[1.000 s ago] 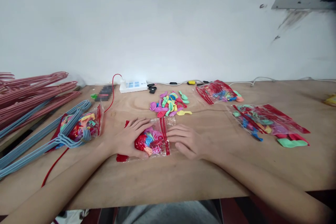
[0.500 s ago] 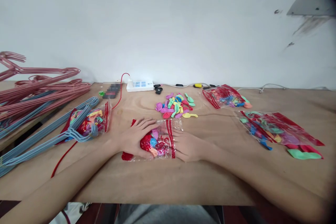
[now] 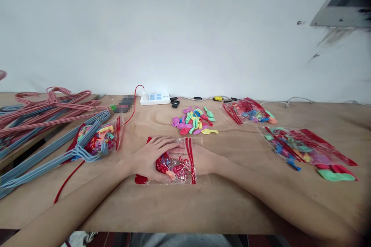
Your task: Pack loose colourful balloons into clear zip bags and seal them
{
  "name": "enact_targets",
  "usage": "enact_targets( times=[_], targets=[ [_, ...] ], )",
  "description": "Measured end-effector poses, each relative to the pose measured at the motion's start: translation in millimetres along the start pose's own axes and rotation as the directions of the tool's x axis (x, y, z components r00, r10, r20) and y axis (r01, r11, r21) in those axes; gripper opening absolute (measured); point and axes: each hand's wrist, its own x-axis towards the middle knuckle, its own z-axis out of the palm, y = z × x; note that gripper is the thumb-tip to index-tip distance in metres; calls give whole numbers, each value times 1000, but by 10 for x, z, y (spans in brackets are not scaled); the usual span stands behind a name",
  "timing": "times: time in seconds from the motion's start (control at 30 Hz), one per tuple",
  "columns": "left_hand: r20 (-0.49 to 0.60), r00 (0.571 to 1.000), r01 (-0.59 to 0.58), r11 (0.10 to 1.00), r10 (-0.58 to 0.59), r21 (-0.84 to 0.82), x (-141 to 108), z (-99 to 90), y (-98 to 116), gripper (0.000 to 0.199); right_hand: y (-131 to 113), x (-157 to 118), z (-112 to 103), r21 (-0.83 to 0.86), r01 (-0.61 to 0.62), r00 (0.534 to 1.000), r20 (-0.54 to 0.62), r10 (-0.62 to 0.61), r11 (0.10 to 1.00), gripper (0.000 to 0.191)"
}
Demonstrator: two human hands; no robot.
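A clear plastic bag with red bands (image 3: pixel 190 162) lies flat on the table in front of me, with colourful balloons (image 3: pixel 171 168) inside. My left hand (image 3: pixel 150 158) rests over the bag's left part, fingers stretched out and thumb apart along the near side. From the right, my right hand (image 3: pixel 199 160) reaches through the bag's mouth. Part of it shows through the clear film; its fingertips are hidden under the left hand and the printed plastic, so their grip is unclear. Beyond the bag lies a loose pile of balloons (image 3: pixel 195 121) in several colours.
Two more balloon bags, one at the back (image 3: pixel 246 110) and one at the right (image 3: pixel 310 144), lie on the table (image 3: pixel 174 212). Blue hangers (image 3: pixel 58 142) overlap another bag (image 3: pixel 100 137) at left, near pink hangers (image 3: pixel 58 104). A white power strip (image 3: pixel 155 98) sits by the wall.
My right hand has slid left, from the bag's mouth to deeper inside it. My left hand stays on the bag. The view has tilted up slightly.
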Motion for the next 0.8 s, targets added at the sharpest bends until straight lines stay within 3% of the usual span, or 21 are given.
enact_targets(
  times=[0.1,0.2,0.3,0.4,0.57,0.8],
  targets=[
    [1,1000,1,1000,-1,4,-12,16,-22,115,-11,-233,-153,-36,-35,999,-39,34,999,52],
    [7,1000,9,1000,-9,7,-20,30,-37,117,78,-527,-240,-140,-53,987,-161,30,989,48],
    [15,1000,12,1000,-12,7,-20,30,-39,117,232,-752,-292,-241,-124,943,-331,38,963,44],
    [29,1000,11,1000,-11,4,-14,11,-25,116,389,-855,-325,-269,-263,888,-444,123,927,46],
    [38,999,13,1000,-13,2,-12,-10,-14,116,534,-881,-298,-240,-490,828,-429,361,838,50],
    [46,999,21,1000,-22,11,-20,18,-48,115,484,-875,-271,-260,-551,810,-396,433,793,38]
  ],
)
